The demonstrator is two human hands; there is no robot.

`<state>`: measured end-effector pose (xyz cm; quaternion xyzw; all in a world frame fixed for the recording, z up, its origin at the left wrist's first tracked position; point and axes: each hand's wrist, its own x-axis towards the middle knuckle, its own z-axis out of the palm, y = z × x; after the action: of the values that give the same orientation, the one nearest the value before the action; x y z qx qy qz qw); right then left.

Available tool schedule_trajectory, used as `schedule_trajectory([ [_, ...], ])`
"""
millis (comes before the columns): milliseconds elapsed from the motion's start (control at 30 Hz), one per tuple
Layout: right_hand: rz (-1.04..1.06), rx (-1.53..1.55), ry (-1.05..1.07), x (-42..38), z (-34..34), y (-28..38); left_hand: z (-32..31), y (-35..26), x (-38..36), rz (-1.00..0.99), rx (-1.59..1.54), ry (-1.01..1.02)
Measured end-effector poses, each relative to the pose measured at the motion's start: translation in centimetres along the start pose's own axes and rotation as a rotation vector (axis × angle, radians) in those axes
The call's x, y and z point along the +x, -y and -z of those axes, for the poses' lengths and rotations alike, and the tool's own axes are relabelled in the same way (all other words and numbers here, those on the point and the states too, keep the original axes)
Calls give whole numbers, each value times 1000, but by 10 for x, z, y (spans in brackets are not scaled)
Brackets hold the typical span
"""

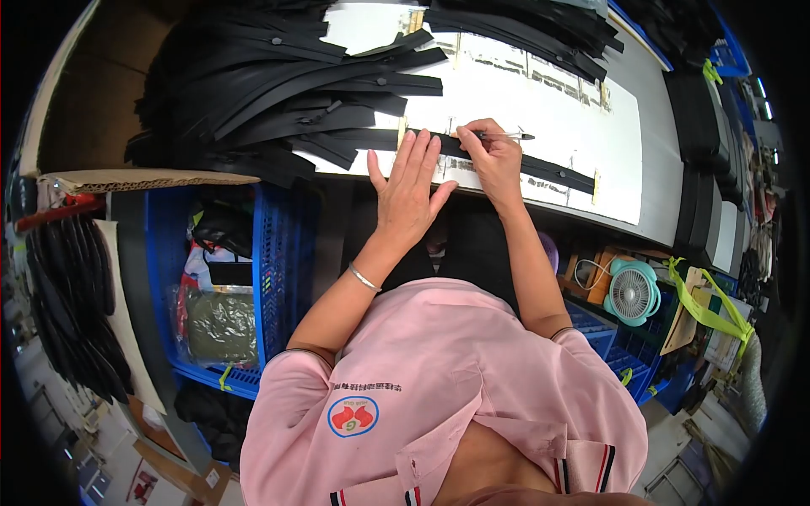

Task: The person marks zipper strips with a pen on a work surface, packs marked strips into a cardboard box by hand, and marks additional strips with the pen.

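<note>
A long black fabric strip [557, 172] lies across the white board [515, 101] on the bench, slanting down to the right. My left hand [408, 185] rests on it with fingers stretched out and flat, the thumb apart. Just to the right, my right hand [496, 164] is closed around a pen [506, 135], its fingertips at the strip's upper edge. Where the pen's tip touches is hidden by my fingers. Dark marks run along the board near the strip. To the left, a thick heap of similar black strips [253, 93] spreads onto the board, some with small round pieces on them.
More black strips [540, 34] lie at the board's far side. A cardboard box [93, 101] holds the heap's left end. Below the bench stand a blue crate [270, 278] with bagged items and a small teal fan [633, 291]. Black stacks [704, 126] line the right side.
</note>
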<state>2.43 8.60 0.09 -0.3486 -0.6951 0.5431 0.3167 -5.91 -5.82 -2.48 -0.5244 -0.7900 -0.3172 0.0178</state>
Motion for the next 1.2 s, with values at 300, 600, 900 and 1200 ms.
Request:
schedule_trajectory([
  [300, 66, -118, -17, 0, -1, -4, -1, 0, 0, -3, 3, -2],
  [600, 70, -95, -41, -1, -4, -2, -1, 1, 0, -17, 57, 8],
  [900, 71, -28, 147, -3, 7, -2, -2, 1, 0, -16, 61, 5],
  [1200, 156, -73, 150, -2, 2, -15, -2, 0, 1, -11, 37, 26],
])
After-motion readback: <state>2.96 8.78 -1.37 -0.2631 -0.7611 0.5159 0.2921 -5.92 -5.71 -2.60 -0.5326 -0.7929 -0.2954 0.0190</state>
